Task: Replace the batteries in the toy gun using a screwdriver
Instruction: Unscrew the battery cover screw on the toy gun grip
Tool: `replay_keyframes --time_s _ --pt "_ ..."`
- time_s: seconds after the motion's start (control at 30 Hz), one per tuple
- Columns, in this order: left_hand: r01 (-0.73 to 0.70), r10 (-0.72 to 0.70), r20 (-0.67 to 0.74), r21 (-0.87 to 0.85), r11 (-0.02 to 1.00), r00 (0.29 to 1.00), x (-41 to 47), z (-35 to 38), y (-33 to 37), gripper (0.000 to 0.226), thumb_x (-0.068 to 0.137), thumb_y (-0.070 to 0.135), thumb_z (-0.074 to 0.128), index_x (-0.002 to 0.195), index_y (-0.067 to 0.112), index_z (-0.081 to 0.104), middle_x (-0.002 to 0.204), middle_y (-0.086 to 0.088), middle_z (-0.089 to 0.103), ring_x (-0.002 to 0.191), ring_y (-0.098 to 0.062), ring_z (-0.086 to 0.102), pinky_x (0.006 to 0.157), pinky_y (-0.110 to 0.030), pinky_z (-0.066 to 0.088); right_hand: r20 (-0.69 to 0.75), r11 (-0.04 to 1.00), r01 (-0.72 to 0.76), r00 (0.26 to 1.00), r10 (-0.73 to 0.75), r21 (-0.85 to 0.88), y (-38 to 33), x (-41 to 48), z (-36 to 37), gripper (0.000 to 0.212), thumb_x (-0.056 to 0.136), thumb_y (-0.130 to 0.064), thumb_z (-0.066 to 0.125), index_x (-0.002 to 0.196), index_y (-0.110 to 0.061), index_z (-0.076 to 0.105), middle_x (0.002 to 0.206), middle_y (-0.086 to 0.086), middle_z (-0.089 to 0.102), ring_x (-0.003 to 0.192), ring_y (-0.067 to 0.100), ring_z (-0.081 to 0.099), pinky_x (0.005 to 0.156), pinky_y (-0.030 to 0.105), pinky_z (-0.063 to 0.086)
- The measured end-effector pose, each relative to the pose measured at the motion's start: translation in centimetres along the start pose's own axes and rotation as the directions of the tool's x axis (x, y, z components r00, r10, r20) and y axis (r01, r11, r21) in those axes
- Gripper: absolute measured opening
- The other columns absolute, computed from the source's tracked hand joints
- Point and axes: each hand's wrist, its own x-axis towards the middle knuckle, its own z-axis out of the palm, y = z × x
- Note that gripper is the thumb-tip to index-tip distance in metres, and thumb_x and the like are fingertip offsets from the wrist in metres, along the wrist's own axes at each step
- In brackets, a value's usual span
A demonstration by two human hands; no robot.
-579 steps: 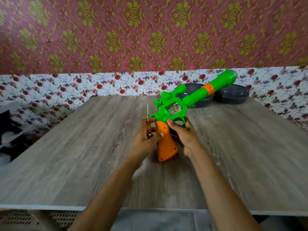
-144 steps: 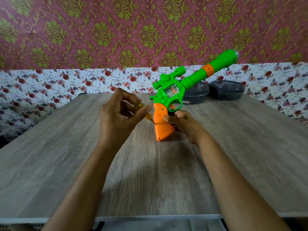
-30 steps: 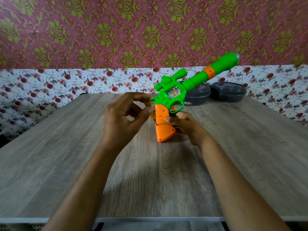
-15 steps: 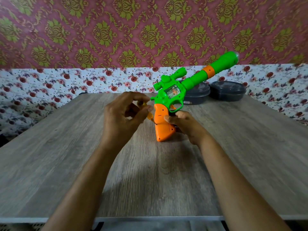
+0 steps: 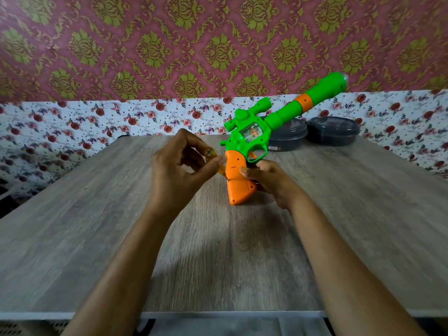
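Bench [image 5: 97, 226]: bare wood from its front edge up to the toy gun [image 5: 247, 139]. Left of the gun, the left hand [image 5: 179, 170] pinches the screwdriver [image 5: 210, 152]. Its fingers have rolled since half a second ago, tip against the orange grip [image 5: 238, 185], so probably still unscrewing. Right hand [image 5: 269, 180] clasps the grip, butt on the bench. Dark lidded tubs [image 5: 333, 130] sit just behind the gun.

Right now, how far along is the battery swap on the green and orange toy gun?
Done: the green and orange plastic toy gun stands on its grip on the wooden table. In hand: the left hand pinches the amber-handled screwdriver, tip at the orange grip's side; the right hand holds the grip. Left: the grip looks closed and no batteries show, so opening, swapping and closing remain.
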Motion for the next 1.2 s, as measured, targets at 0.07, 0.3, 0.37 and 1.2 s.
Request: replay_keyframes --time_s 0.07,0.3,0.37,1.2 --pt "0.005 -0.006 -0.002 -0.028 1.000 1.000 -0.12 0.12 -0.07 0.027 0.072 0.029 0.074 0.081 0.024 0.049 0.081 0.012 0.063 0.063 -0.010 0.059 0.058 -0.019 0.049 -0.002 1.000 -0.001 1.000 0.001 -0.011 0.13 0.08 0.02 0.022 0.091 -0.013 0.054 0.112 -0.015 0.057 0.091 -0.004 0.064 0.080 0.005 0.061 0.061 0.011 0.053" --pt "0.046 -0.047 -0.040 -0.028 0.999 0.998 0.06 0.10 -0.12 0.027 0.076 0.030 0.068 0.094 0.039 0.049 0.080 0.009 0.059 0.058 -0.011 0.063 0.053 -0.031 0.054 -0.011 1.000 0.008 1.000 -0.008 0.000 0.31 0.17 0.00 0.021 0.090 -0.011 0.055 0.111 -0.014 0.058 0.087 -0.005 0.064 0.072 0.000 0.062 0.065 0.015 0.052" --pt "0.036 -0.036 -0.039 0.016 0.999 0.999 0.17 0.06 -0.34 0.018 0.080 0.030 0.064 0.093 0.038 0.056 0.082 0.000 0.062 0.056 -0.010 0.063 0.052 -0.036 0.055 -0.020 1.000 0.004 1.000 -0.004 -0.009 0.40 0.23 -0.01 0.021 0.090 -0.012 0.055 0.111 -0.014 0.059 0.086 -0.005 0.064 0.075 0.003 0.061 0.068 0.019 0.051" --pt "0.014 -0.013 -0.075 0.005 1.000 0.997 -0.04 0.04 -0.51 0.029 0.073 0.039 0.073 0.086 0.044 0.048 0.079 0.010 0.059 0.058 -0.014 0.063 0.051 -0.031 0.051 -0.023 0.998 -0.025 0.999 0.024 -0.049 0.65 0.31 -0.20 0.032 0.088 -0.018 0.058 0.120 -0.012 0.058 0.112 0.008 0.064 0.102 0.021 0.060 0.093 0.039 0.047"
